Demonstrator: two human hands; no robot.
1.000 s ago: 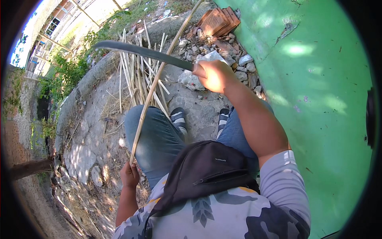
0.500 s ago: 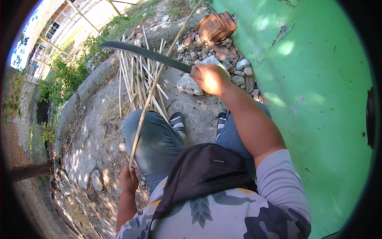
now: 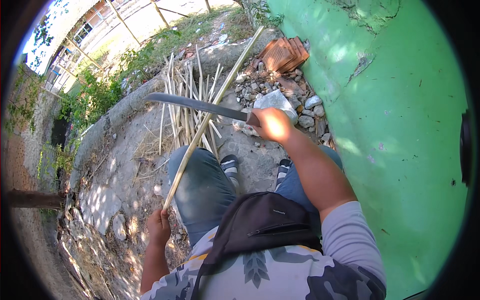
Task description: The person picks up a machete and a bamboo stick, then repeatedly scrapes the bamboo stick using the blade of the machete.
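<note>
My right hand [image 3: 274,125] is wrapped round the handle of a machete [image 3: 200,105], whose long dark blade points left. The blade crosses a long pale bamboo strip [image 3: 193,146]; whether its edge touches the strip I cannot tell. Beside my left thigh, my left hand [image 3: 159,226] grips the strip's near end. From there the strip slants up over my knee toward the far right. Beyond my knees a heap of split bamboo strips [image 3: 186,107] lies on the ground, partly behind the blade.
A green wall [image 3: 395,135] stands close on the right. Stacked orange roof tiles [image 3: 283,54] and loose rubble with a big pale stone [image 3: 275,101] lie along its foot. A low concrete kerb [image 3: 112,115] curves round the left and far side. Green plants [image 3: 92,95] grow behind it.
The machete and my right hand have come slightly nearer and to the right. The bamboo strip's far end has swung into view, and the whole view has shifted a little.
</note>
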